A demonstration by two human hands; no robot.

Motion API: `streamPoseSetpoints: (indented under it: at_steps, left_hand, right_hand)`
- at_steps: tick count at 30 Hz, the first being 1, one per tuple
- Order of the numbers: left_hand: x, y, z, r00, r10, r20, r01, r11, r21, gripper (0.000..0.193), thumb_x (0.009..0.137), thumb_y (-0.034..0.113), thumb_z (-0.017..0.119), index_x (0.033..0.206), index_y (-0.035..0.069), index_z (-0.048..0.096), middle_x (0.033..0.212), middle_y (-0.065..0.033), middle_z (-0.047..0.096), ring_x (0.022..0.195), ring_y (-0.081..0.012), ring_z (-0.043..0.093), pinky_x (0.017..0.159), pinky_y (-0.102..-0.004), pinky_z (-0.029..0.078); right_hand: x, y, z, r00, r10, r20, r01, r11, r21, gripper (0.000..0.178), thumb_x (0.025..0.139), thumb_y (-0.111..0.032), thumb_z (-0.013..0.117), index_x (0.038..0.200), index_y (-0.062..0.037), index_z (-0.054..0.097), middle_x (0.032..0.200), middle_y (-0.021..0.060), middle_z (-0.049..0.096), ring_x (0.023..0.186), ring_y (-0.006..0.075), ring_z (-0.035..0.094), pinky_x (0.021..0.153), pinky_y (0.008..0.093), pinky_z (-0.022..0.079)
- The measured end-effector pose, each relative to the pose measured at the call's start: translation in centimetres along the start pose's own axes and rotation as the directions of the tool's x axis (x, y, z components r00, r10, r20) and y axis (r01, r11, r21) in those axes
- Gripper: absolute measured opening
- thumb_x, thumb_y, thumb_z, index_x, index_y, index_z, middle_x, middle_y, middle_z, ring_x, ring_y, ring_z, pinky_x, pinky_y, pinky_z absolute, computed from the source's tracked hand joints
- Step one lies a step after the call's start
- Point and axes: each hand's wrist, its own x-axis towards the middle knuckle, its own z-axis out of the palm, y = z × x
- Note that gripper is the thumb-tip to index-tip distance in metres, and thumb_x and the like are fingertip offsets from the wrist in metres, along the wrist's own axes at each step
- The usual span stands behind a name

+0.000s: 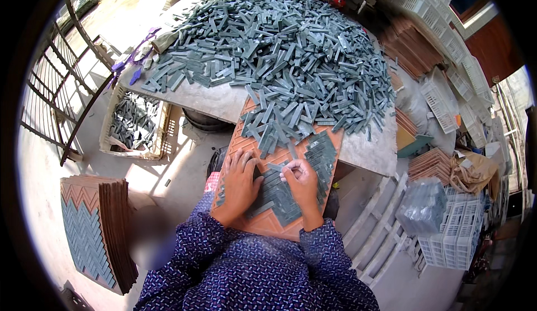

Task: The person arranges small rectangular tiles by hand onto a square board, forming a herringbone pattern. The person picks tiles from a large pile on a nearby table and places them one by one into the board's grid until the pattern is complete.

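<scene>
A reddish-orange template tray with zigzag grooves lies in front of me, tilted along the table's near edge. Grey-green stone strips fill its middle and right side in a herringbone pattern. On the tray's left part my left hand rests flat, fingers stretched out, covering some grooves; a dark strip shows by its thumb. Over the laid strips, my right hand pinches a grey strip between thumb and forefinger. Loose strips spill from the heap onto the tray's far end.
A large heap of stone strips covers the table. At left are a crate of strips and stacked trays, the top one filled. White crates, more trays and a pallet stand at right.
</scene>
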Motion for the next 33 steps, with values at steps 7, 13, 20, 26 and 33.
streamPoseSetpoints:
  at_steps: [7, 13, 20, 26, 33]
  left_hand:
    - [-1.3, -1.4, -1.7, 0.989, -0.083, -0.125, 0.064, 0.987, -0.146, 0.046, 0.077, 0.012, 0.068, 0.12, 0.004, 0.053, 0.133, -0.0163, 0.047, 0.131, -0.039, 0.035, 0.109, -0.0518, 0.024]
    - [-2.4, -3.0, -1.7, 0.985, -0.106, -0.135, 0.08, 0.98, -0.182, 0.035, 0.077, 0.009, 0.067, 0.111, 0.003, 0.059, 0.129, -0.0176, 0.051, 0.127, -0.0394, 0.041, 0.106, -0.0484, 0.032]
    - [-2.2, -3.0, -1.6, 0.985, -0.057, -0.161, 0.019, 0.974, -0.227, 0.029, 0.074, 0.004, 0.068, 0.103, 0.003, 0.062, 0.124, -0.0166, 0.054, 0.125, -0.0386, 0.044, 0.104, -0.0477, 0.035]
    - [-1.8, -3.0, -2.3, 0.978, -0.086, -0.19, 0.032, 0.962, -0.27, 0.025, 0.074, 0.003, 0.067, 0.098, 0.004, 0.064, 0.12, -0.0162, 0.057, 0.121, -0.0376, 0.048, 0.102, -0.0468, 0.038]
    - [-1.3, -3.4, -2.7, 0.973, -0.095, -0.208, 0.033, 0.959, -0.283, 0.022, 0.073, 0.002, 0.067, 0.095, 0.003, 0.065, 0.115, -0.0147, 0.059, 0.118, -0.0367, 0.051, 0.099, -0.0455, 0.04]
  right_hand:
    - [0.8, 2.1, 2.9, 0.995, -0.096, -0.039, 0.095, 0.995, -0.027, 0.007, 0.085, 0.001, 0.061, 0.09, 0.0023, 0.056, 0.079, 0.0084, 0.065, 0.069, 0.012, 0.065, 0.06, 0.0253, 0.053]
    - [0.9, 0.3, 4.1, 0.816, -0.527, 0.238, 0.513, 0.471, -0.718, 0.012, 0.076, -0.001, 0.065, 0.083, -0.0038, 0.057, 0.078, 0.0103, 0.06, 0.075, 0.0293, 0.06, 0.067, 0.037, 0.049]
    - [-0.3, -0.6, 5.1, 0.802, -0.455, 0.387, 0.578, 0.428, -0.695, 0.018, 0.077, -0.006, 0.067, 0.094, -0.0035, 0.058, 0.095, 0.0136, 0.059, 0.085, 0.0338, 0.058, 0.073, 0.041, 0.048]
    - [-0.1, -0.4, 5.2, 0.939, -0.244, 0.243, 0.343, 0.621, -0.705, 0.024, 0.078, -0.008, 0.067, 0.1, -0.0024, 0.058, 0.094, 0.0143, 0.062, 0.087, 0.035, 0.061, 0.073, 0.0411, 0.049]
    - [0.7, -0.5, 5.0, 0.931, -0.278, 0.236, 0.359, 0.591, -0.722, 0.019, 0.077, -0.001, 0.067, 0.094, -0.0003, 0.061, 0.084, 0.0142, 0.062, 0.069, 0.0283, 0.061, 0.063, 0.0355, 0.049]
